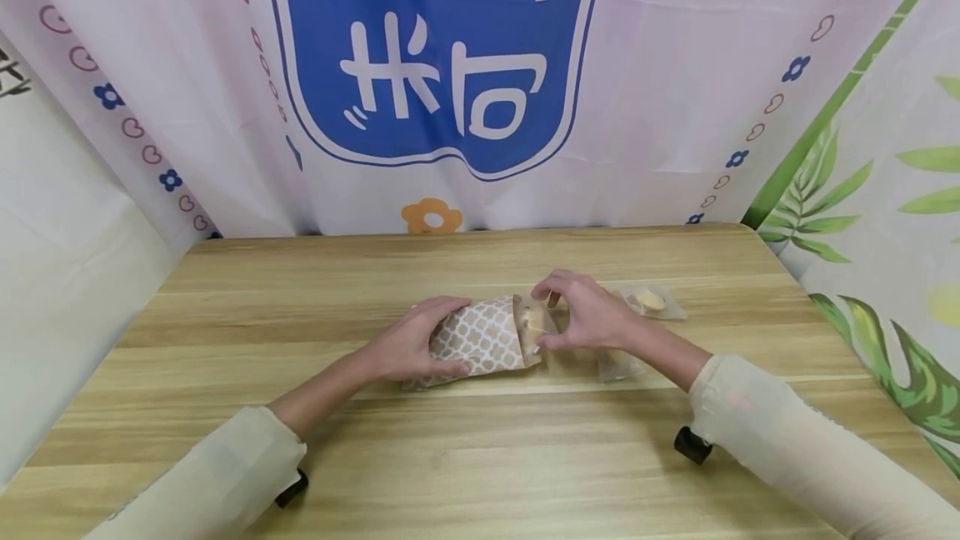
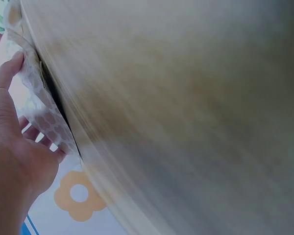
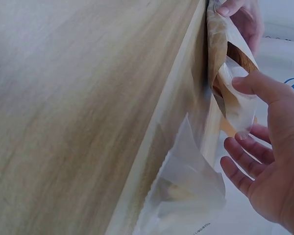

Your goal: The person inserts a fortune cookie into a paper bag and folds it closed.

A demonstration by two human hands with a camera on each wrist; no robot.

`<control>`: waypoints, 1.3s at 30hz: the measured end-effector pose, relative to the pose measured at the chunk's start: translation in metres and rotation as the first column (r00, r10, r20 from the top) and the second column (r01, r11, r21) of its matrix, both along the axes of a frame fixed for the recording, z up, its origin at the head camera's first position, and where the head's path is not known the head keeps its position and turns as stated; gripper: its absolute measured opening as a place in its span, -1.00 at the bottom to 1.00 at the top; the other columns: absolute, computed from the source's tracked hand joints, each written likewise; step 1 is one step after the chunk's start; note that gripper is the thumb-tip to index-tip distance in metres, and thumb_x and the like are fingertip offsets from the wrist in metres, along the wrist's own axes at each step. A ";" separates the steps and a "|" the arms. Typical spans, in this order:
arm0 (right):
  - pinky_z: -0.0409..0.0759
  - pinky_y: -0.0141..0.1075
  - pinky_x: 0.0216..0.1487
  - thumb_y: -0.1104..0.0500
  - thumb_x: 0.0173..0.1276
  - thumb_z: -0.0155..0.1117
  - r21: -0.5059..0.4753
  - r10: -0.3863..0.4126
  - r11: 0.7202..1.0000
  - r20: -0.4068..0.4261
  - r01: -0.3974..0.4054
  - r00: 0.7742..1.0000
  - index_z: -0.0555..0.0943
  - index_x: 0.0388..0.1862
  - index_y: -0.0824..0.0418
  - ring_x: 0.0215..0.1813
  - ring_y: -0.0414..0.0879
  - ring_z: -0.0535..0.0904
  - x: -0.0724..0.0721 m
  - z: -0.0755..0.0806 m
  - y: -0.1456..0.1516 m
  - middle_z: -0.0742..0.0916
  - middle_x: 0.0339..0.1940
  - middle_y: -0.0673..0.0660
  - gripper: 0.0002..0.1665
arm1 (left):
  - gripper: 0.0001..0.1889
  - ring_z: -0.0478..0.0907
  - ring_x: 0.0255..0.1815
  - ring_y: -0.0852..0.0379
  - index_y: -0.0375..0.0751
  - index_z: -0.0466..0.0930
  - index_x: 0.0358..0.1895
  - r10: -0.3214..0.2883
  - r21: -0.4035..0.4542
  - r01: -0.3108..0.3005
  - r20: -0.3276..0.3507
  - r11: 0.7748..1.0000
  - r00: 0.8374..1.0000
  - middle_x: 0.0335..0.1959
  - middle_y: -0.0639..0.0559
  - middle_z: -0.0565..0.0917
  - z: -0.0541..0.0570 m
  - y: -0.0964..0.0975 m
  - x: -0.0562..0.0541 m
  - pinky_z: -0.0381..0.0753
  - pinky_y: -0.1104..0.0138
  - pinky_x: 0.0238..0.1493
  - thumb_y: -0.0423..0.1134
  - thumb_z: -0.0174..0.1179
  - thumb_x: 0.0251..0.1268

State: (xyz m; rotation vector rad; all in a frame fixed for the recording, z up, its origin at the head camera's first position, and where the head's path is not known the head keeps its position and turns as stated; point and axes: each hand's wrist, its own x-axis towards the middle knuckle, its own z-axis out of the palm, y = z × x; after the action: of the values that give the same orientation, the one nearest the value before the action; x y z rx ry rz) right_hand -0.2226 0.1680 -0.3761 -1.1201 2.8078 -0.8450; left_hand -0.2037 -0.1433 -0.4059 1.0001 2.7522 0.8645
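Paper bag (image 1: 480, 336) in the left grip (image 1: 408, 344), clear packet (image 1: 536, 328) at its mouth.
The left grip curls thumb and fingers round the bag on the counter (image 1: 480, 457); the right grip (image 1: 588, 312) pinches the packet, partly inside the bag, by opposite edges. Another packet (image 1: 651, 301) lies just beyond the right grip's wrist, one more (image 1: 621, 368) just nearer.

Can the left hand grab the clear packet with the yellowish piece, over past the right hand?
Probably not easily: the left hand is holding the patterned paper bag, and the right hand, at the bag's mouth, is between the left hand and that clear packet.
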 end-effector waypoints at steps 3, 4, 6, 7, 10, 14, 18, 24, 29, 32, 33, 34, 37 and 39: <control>0.71 -0.07 0.05 0.12 0.00 0.71 -0.028 0.010 1.000 0.009 -0.010 1.000 0.64 0.09 0.37 -0.03 0.07 0.65 0.000 -0.002 -0.001 0.71 0.02 0.20 -0.30 | 0.02 0.32 0.52 -0.26 -0.29 0.29 0.55 0.000 0.002 0.000 0.006 1.000 1.000 0.49 -0.27 0.41 0.001 0.000 0.001 0.31 -0.18 0.50 0.16 0.52 0.09; 0.71 -0.07 0.05 0.11 0.00 0.71 -0.032 0.013 0.999 0.012 -0.013 1.000 0.64 0.09 0.37 -0.03 0.06 0.65 0.000 -0.003 -0.001 0.71 0.02 0.20 -0.30 | 0.02 0.32 0.52 -0.26 -0.29 0.29 0.55 0.000 0.003 0.000 0.006 1.000 1.000 0.49 -0.27 0.41 0.001 0.000 0.001 0.31 -0.19 0.50 0.16 0.52 0.09; 0.71 -0.06 0.04 0.08 0.00 0.72 -0.031 0.020 0.999 0.016 -0.019 1.000 0.64 0.10 0.36 -0.04 0.06 0.64 0.001 -0.003 -0.001 0.70 0.02 0.19 -0.28 | 0.02 0.32 0.52 -0.26 -0.30 0.29 0.54 -0.002 0.003 0.002 0.005 1.000 1.000 0.49 -0.27 0.41 0.001 0.001 0.001 0.30 -0.18 0.50 0.16 0.52 0.09; 0.71 -0.06 0.03 0.07 0.01 0.72 -0.023 0.023 0.999 0.016 -0.023 1.000 0.64 0.11 0.36 -0.03 0.06 0.64 0.001 -0.003 -0.002 0.70 0.03 0.19 -0.28 | 0.02 0.32 0.52 -0.26 -0.30 0.29 0.55 -0.002 0.003 0.002 0.004 1.000 1.000 0.49 -0.26 0.41 0.000 0.001 0.001 0.30 -0.18 0.51 0.16 0.52 0.09; 0.71 -0.06 0.02 0.03 0.03 0.72 0.003 0.036 0.999 0.012 -0.036 0.999 0.64 0.13 0.35 -0.03 0.05 0.64 0.001 -0.002 -0.002 0.69 0.05 0.19 -0.25 | 0.02 0.32 0.52 -0.26 -0.30 0.29 0.55 -0.004 0.004 0.004 0.004 1.000 1.000 0.49 -0.26 0.41 0.000 0.001 0.001 0.30 -0.18 0.51 0.16 0.52 0.10; 0.70 -0.10 0.01 0.02 0.05 0.69 0.047 0.049 0.998 0.034 -0.050 0.998 0.62 0.20 0.36 0.00 0.02 0.62 0.002 -0.002 -0.001 0.66 0.08 0.17 -0.22 | 0.03 0.32 0.52 -0.26 -0.30 0.29 0.54 -0.002 0.001 0.002 -0.001 1.000 1.000 0.49 -0.26 0.42 0.000 0.001 0.001 0.31 -0.18 0.50 0.17 0.53 0.10; 0.69 -0.17 0.01 0.06 0.07 0.65 0.065 0.063 0.996 0.072 -0.068 0.995 0.59 0.26 0.38 0.02 -0.01 0.60 0.003 -0.002 0.001 0.62 0.09 0.17 -0.19 | 0.02 0.32 0.52 -0.26 -0.30 0.30 0.54 0.001 -0.001 -0.001 0.000 1.000 1.000 0.49 -0.27 0.42 0.001 0.001 0.001 0.32 -0.18 0.50 0.17 0.53 0.10; 0.68 -0.30 -0.11 0.16 0.07 0.63 0.044 0.091 0.994 0.088 -0.095 0.992 0.54 0.30 0.45 0.01 -0.01 0.60 0.003 -0.004 0.002 0.59 0.05 0.17 -0.16 | 0.02 0.31 0.53 -0.27 -0.30 0.29 0.55 0.002 -0.004 -0.002 0.006 1.000 1.000 0.50 -0.28 0.41 0.000 0.002 0.002 0.31 -0.19 0.50 0.16 0.52 0.11; 0.70 -0.31 -0.15 0.24 0.00 0.68 0.021 0.072 0.997 0.074 -0.074 0.995 0.56 0.24 0.46 -0.04 -0.01 0.62 0.004 -0.004 0.000 0.65 0.02 0.19 -0.19 | 0.01 0.30 0.53 -0.27 -0.29 0.29 0.55 0.005 -0.004 -0.005 0.009 1.000 1.000 0.50 -0.28 0.40 0.001 0.002 0.002 0.30 -0.20 0.50 0.15 0.52 0.11; 0.71 -0.23 -0.06 0.24 -0.01 0.70 0.009 0.060 0.998 0.056 -0.060 0.997 0.58 0.19 0.44 -0.07 -0.02 0.63 0.004 -0.003 -0.001 0.70 0.02 0.21 -0.23 | 0.02 0.30 0.53 -0.27 -0.29 0.29 0.55 0.006 -0.002 -0.006 0.014 1.000 1.000 0.50 -0.28 0.40 0.001 0.002 0.002 0.30 -0.19 0.51 0.15 0.52 0.11; 0.71 -0.21 -0.04 0.24 -0.01 0.70 0.005 0.058 0.998 0.052 -0.058 0.997 0.58 0.17 0.44 -0.07 -0.02 0.64 0.004 -0.003 -0.002 0.71 0.02 0.21 -0.24 | 0.02 0.29 0.53 -0.27 -0.29 0.28 0.55 0.006 -0.002 -0.006 0.014 1.000 1.000 0.50 -0.28 0.40 0.001 0.002 0.002 0.29 -0.19 0.51 0.15 0.52 0.11; 0.71 -0.19 -0.02 0.24 -0.01 0.70 0.003 0.055 0.998 0.049 -0.056 0.997 0.59 0.16 0.43 -0.07 -0.02 0.64 0.004 -0.003 -0.002 0.71 0.03 0.22 -0.25 | 0.02 0.29 0.53 -0.27 -0.29 0.28 0.55 0.006 -0.001 -0.006 0.014 1.000 1.000 0.50 -0.28 0.40 0.001 0.002 0.002 0.29 -0.19 0.51 0.15 0.52 0.11; 0.72 -0.17 -0.02 0.23 0.00 0.71 0.001 0.055 0.998 0.040 -0.055 0.998 0.60 0.13 0.41 -0.09 -0.03 0.64 0.003 -0.005 -0.002 0.72 0.01 0.20 -0.28 | 0.02 0.29 0.54 -0.27 -0.29 0.28 0.55 0.008 -0.002 -0.008 0.015 1.000 1.000 0.51 -0.27 0.40 0.001 0.002 0.002 0.29 -0.19 0.51 0.15 0.52 0.10; 0.72 -0.19 -0.04 0.21 0.01 0.71 0.004 0.053 0.999 0.033 -0.053 0.998 0.62 0.12 0.40 -0.11 -0.04 0.64 0.003 -0.006 -0.002 0.72 0.00 0.19 -0.30 | 0.03 0.29 0.54 -0.27 -0.29 0.28 0.56 0.010 -0.003 -0.010 0.016 1.000 1.000 0.51 -0.27 0.40 0.001 0.002 0.001 0.29 -0.19 0.51 0.16 0.52 0.10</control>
State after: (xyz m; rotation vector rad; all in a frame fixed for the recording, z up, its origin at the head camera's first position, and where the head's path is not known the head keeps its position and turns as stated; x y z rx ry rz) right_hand -0.2199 0.1655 -0.3820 -1.1641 2.7392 -0.8444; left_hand -0.2022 -0.1413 -0.4054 0.9758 2.7470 0.8663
